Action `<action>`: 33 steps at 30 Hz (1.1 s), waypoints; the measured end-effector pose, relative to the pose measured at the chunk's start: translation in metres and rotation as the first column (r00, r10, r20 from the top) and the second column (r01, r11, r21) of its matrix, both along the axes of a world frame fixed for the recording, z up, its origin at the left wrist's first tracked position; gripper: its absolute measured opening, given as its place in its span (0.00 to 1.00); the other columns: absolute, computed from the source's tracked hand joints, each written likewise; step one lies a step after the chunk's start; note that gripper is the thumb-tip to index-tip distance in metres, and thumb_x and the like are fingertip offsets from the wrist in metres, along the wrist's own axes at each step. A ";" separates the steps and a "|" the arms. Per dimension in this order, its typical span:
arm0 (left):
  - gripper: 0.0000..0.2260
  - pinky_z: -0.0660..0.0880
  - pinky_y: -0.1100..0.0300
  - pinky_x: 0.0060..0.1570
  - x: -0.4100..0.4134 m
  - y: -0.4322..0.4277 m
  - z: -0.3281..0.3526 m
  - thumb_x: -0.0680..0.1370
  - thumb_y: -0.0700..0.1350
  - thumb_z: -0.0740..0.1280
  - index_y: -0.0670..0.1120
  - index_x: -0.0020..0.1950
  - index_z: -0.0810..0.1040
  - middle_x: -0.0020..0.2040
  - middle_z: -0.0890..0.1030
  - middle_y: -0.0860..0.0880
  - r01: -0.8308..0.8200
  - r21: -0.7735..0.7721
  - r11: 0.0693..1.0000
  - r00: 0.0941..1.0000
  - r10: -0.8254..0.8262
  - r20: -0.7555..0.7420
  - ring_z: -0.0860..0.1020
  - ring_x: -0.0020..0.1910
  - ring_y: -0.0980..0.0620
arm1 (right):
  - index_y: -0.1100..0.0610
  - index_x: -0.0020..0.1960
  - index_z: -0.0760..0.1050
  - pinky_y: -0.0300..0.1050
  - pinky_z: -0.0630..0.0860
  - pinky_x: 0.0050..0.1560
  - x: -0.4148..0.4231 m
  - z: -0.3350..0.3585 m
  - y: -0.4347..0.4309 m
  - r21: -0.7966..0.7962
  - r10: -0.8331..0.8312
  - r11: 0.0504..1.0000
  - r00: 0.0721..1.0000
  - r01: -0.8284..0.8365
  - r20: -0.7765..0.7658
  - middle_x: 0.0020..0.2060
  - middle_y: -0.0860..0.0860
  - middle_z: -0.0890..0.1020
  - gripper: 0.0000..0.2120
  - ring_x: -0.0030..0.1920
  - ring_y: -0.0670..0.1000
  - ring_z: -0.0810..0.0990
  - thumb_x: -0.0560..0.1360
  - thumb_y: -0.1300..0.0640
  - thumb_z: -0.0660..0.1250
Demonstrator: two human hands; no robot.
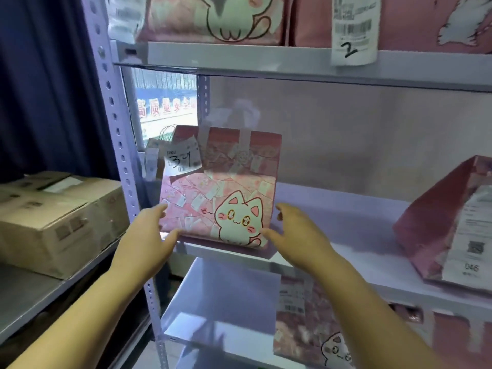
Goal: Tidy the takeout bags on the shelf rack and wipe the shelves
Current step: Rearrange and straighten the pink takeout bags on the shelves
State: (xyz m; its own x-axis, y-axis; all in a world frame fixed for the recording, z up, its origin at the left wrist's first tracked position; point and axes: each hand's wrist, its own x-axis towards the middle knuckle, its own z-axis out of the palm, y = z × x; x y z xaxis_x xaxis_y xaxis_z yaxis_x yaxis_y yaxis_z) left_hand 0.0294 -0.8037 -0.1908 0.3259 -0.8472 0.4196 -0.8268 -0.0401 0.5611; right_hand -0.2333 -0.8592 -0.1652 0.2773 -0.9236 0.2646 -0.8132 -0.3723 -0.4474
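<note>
Bag (218,187) upright at shelf (332,214) front edge, left end. Left grip (149,235) and right grip (298,235) released, flanking its lower sides. Likely light, thin paper, crushable; hold both sides low.

body | left hand (146,237): bare | right hand (300,235): bare | left forearm (87,310): bare as far as visible | right forearm (372,302): same, bare throughout | wrists: bare | nails: too blurred to tell
</note>
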 end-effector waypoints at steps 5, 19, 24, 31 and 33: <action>0.20 0.74 0.50 0.50 0.012 -0.014 0.001 0.73 0.46 0.68 0.51 0.62 0.68 0.55 0.77 0.49 0.075 0.018 0.997 0.997 -0.075 0.007 0.75 0.55 0.47 | 0.52 0.59 0.71 0.47 0.73 0.44 0.024 0.003 -0.009 0.053 -0.123 0.991 0.992 0.122 0.027 0.54 0.50 0.78 0.13 0.50 0.53 0.77 0.76 0.52 0.63; 0.14 0.71 0.51 0.44 0.015 -0.044 -0.003 0.75 0.44 0.66 0.46 0.56 0.65 0.55 0.73 0.41 0.001 0.045 0.999 0.992 0.005 -0.127 0.71 0.45 0.46 | 0.54 0.48 0.67 0.43 0.64 0.29 0.027 -0.002 -0.013 0.031 -0.293 0.956 0.956 0.292 0.036 0.41 0.52 0.76 0.06 0.36 0.52 0.72 0.76 0.63 0.56; 0.14 0.73 0.50 0.46 0.007 -0.046 -0.004 0.76 0.42 0.64 0.47 0.62 0.70 0.55 0.73 0.43 0.025 0.001 1.000 0.997 -0.025 -0.072 0.75 0.45 0.45 | 0.55 0.55 0.68 0.45 0.69 0.35 0.012 -0.004 -0.011 0.042 -0.302 0.953 0.947 0.299 0.107 0.45 0.51 0.76 0.07 0.41 0.54 0.75 0.78 0.58 0.55; 0.09 0.74 0.54 0.40 -0.037 -0.042 0.001 0.74 0.46 0.66 0.50 0.54 0.76 0.47 0.78 0.54 0.082 -0.074 0.994 0.990 -0.090 -0.106 0.79 0.43 0.49 | 0.55 0.52 0.68 0.47 0.72 0.37 -0.047 -0.008 0.000 -0.073 -0.395 0.911 0.910 0.406 0.129 0.44 0.51 0.78 0.07 0.42 0.54 0.76 0.77 0.54 0.62; 0.10 0.75 0.53 0.42 -0.055 -0.043 0.002 0.74 0.49 0.66 0.51 0.54 0.76 0.49 0.79 0.53 0.128 -0.064 0.990 0.984 -0.135 -0.113 0.79 0.43 0.49 | 0.55 0.50 0.67 0.50 0.75 0.41 -0.067 -0.009 0.005 -0.079 -0.412 0.900 0.896 0.428 0.164 0.44 0.52 0.79 0.06 0.43 0.55 0.76 0.76 0.55 0.62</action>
